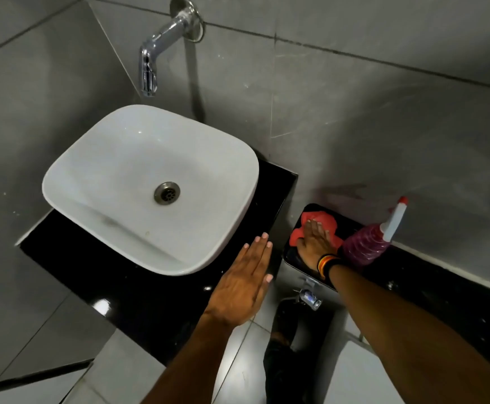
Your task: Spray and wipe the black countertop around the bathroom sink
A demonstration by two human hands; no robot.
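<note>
Grey tiled walls [354,118] close in a white sink [139,182] that sits on the black countertop [162,304], with a lower black ledge [302,258] just to its right, the spray bottle [363,246] standing there. The right hand [315,243] lies flat, fingers spread, pressing a red cloth [324,221] onto that ledge, gripping nothing; the left hand [243,281] hovers open and empty by the sink's front corner. To wipe well, I would keep the palm flat, overlap strokes, then move to the counter.
</note>
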